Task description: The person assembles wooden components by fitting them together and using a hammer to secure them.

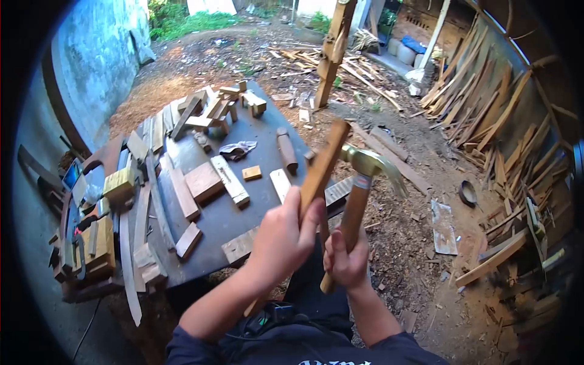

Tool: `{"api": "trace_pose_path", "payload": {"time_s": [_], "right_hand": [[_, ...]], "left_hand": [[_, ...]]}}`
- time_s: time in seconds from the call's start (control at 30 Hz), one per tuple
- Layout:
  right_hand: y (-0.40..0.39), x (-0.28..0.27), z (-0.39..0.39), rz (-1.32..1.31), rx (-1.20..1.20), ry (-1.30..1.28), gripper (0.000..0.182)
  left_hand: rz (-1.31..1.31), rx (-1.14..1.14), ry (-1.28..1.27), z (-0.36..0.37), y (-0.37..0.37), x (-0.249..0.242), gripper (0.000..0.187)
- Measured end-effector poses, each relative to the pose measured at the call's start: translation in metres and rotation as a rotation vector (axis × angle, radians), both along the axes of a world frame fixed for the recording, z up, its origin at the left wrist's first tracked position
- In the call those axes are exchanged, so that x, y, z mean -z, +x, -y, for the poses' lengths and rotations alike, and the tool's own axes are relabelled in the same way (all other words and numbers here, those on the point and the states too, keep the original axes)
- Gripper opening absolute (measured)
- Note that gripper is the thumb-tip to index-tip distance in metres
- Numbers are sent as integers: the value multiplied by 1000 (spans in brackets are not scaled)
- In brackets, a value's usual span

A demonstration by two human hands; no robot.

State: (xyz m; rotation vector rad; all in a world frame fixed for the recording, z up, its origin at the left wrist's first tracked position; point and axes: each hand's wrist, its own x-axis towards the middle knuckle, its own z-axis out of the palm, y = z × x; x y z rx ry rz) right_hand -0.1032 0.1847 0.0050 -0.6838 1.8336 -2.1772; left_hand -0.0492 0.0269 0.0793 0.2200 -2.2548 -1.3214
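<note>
My left hand (281, 236) is wrapped round a narrow brown wooden piece (327, 163), which slants up and to the right in front of me. In my right hand (348, 260) is a claw hammer (355, 213), gripped by its wooden handle. The metal hammer head (363, 162) is up, close beside the top of the wooden piece, with the claw curving to the right. Both hands are raised over my lap, near the table's front right edge. Below my left wrist a light wooden end (255, 305) shows, partly hidden by the forearm.
A dark table (234, 226) on the left bears loose wood blocks (204, 181), a small block (251, 173), a crumpled cloth (238, 149) and long strips. A wooden post (332, 58) stands beyond. Planks (486, 109) lean along the right wall; chips cover the ground (395, 243).
</note>
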Motion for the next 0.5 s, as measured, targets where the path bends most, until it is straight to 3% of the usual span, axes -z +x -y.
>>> {"api": "trace_pose_path", "payload": {"time_s": [0.17,0.5], "right_hand": [[-2,-20,-40,79,4,-225,41],[-10,-98,-85,-70,136,-404,68]], "left_hand": [[-60,85,-201,-30,24,-13,27],[-130,293,-302,-92,27,-14,38]]}}
